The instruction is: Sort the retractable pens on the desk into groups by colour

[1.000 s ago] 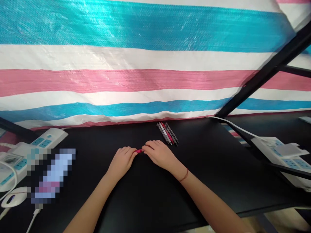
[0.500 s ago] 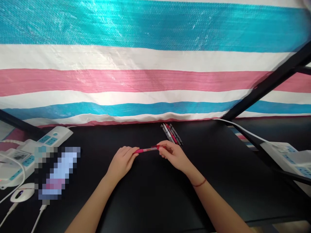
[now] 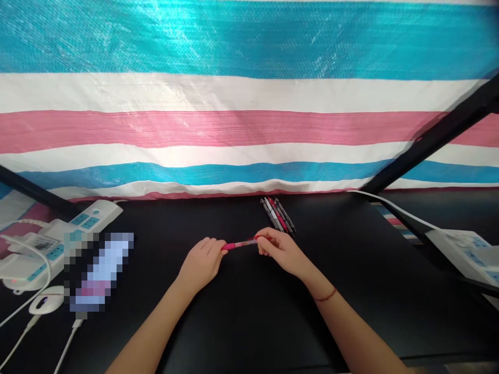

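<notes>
Pen, red at the ends with a clear middle, is spanning the gap between your two hands over the black table. Your left hand is pinching its pinkish-red end, the fingers closing narrowly around it. Your right hand is gripping the other end between thumb and curled fingers, and that end is sitting slightly farther from you. You cannot tell whether the pen is touching the table. Just beyond your right hand, a bunch of pens is lying side by side, grey, white and red among them. A red string is circling your right wrist.

Well to your left, a white power strip is lying at an angle, with a pixelated patch and a white oval device showing near it. Another power strip is resting far to your right, and a striped sheet is hanging behind the table.
</notes>
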Motion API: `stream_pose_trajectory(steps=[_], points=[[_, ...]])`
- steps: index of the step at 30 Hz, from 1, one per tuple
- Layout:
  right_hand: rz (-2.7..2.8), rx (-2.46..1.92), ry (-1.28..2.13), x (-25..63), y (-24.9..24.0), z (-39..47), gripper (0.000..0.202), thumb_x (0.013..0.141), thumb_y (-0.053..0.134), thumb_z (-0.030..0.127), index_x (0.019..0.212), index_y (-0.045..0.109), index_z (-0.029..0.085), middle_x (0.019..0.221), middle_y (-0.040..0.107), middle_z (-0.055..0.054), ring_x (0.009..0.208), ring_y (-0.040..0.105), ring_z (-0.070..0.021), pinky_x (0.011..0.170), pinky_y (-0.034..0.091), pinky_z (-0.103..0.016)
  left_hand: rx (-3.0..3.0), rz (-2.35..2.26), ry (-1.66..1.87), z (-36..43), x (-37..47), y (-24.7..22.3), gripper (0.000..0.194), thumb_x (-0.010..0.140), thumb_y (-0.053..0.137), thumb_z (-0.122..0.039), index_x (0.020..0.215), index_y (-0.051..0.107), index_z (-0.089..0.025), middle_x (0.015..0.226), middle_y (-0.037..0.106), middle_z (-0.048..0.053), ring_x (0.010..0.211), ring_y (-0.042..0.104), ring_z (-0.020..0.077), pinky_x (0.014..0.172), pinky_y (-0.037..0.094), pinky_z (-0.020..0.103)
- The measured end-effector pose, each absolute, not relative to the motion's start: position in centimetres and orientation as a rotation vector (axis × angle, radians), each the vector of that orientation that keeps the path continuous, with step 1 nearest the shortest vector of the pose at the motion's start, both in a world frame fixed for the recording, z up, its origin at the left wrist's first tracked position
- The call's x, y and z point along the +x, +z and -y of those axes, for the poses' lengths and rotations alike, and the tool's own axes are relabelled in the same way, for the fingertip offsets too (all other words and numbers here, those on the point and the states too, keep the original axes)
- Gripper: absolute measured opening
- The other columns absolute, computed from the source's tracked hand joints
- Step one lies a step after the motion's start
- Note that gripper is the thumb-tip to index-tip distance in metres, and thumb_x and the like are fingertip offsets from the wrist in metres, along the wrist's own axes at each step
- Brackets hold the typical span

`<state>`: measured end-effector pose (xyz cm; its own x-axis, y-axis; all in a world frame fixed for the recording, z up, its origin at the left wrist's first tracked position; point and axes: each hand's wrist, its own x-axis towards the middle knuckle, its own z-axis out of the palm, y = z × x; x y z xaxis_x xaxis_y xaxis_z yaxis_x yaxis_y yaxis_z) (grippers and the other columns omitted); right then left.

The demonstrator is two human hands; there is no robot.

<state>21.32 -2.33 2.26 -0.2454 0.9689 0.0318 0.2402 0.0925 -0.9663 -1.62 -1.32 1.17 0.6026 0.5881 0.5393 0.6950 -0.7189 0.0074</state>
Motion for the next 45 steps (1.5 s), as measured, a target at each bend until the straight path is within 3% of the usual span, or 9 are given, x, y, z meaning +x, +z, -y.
stream_pose_trajectory(steps=[8,14,20,25,30,35,41,45], points=[[1.698,-1.195,1.001,21.6,2.3,2.5,0.019,0.088,0.051,0.035,0.098,0.06,0.021,0.086,0.062,-0.003,0.068,0.056,-0.014,0.065,0.045,-0.028,-2.79,1.219,-0.861,1.5,-1.7,1.0,0.031,0.098,0.029,-0.025,0.092,0.058,-0.015,0.073,0.063,0.005,0.065,0.06,0.0176,0.058,0.05,0.029],[1.661,-1.298,1.139,21.4,2.2,2.3,0.024,0.089,0.048,0.041,0.084,0.057,0.019,0.066,0.057,0.0,0.058,0.054,-0.0131,0.059,0.045,-0.027,-2.796,1.314,-0.894,1.2,-1.9,0.9,0.03,0.097,0.031,-0.027,0.096,0.059,-0.016,0.079,0.066,0.007,0.07,0.062,0.0185,0.063,0.052,0.031],[1.642,-1.246,1.028,21.1,2.1,2.2,0.02,0.086,0.054,0.039,0.095,0.056,0.021,0.088,0.061,-0.004,0.076,0.059,-0.0163,0.068,0.048,-0.029,-2.852,1.403,-0.914,1.3,-2.0,0.9,0.028,0.096,0.033,-0.026,0.097,0.059,-0.017,0.083,0.067,0.006,0.074,0.065,0.0179,0.066,0.053,0.029],[1.646,-1.32,1.097,21.3,1.6,2.0,0.028,0.092,0.044,0.041,0.076,0.054,0.02,0.066,0.059,-0.001,0.063,0.056,-0.0147,0.064,0.047,-0.029,-2.872,1.448,-0.906,1.1,-2.1,1.3,0.029,0.096,0.032,-0.028,0.095,0.059,-0.018,0.078,0.062,0.004,0.07,0.062,0.0174,0.062,0.051,0.028],[1.662,-1.251,1.047,21.3,1.5,2.0,0.021,0.089,0.05,0.038,0.1,0.056,0.022,0.093,0.064,-0.004,0.084,0.061,-0.0177,0.077,0.047,-0.032,-2.912,1.512,-0.903,1.1,-2.1,1.4,0.028,0.096,0.032,-0.028,0.097,0.059,-0.018,0.081,0.063,0.005,0.073,0.063,0.0175,0.064,0.051,0.028],[1.653,-1.33,1.09,21.0,1.2,2.0,0.023,0.089,0.048,0.042,0.085,0.055,0.02,0.069,0.06,-0.001,0.065,0.057,-0.0158,0.065,0.045,-0.03,-2.926,1.523,-0.903,1.0,-2.1,1.4,0.028,0.096,0.033,-0.028,0.097,0.059,-0.018,0.083,0.064,0.005,0.074,0.064,0.0174,0.065,0.051,0.028],[1.598,-1.228,1.095,20.9,1.2,2.0,0.02,0.086,0.054,0.037,0.098,0.052,0.022,0.075,0.06,0.0,0.066,0.057,-0.0146,0.064,0.046,-0.029,-2.97,1.569,-0.876,0.9,-2.1,1.6,0.03,0.097,0.031,-0.028,0.092,0.059,-0.019,0.08,0.065,0.004,0.073,0.064,0.017,0.063,0.05,0.027],[1.551,-1.265,1.141,21.0,0.9,1.8,0.023,0.089,0.049,0.041,0.084,0.055,0.02,0.065,0.059,0.0,0.06,0.057,-0.0142,0.061,0.048,-0.03,-2.972,1.561,-0.858,0.8,-2.0,1.5,0.03,0.096,0.032,-0.029,0.093,0.06,-0.019,0.08,0.065,0.004,0.073,0.064,0.017,0.063,0.05,0.027]])
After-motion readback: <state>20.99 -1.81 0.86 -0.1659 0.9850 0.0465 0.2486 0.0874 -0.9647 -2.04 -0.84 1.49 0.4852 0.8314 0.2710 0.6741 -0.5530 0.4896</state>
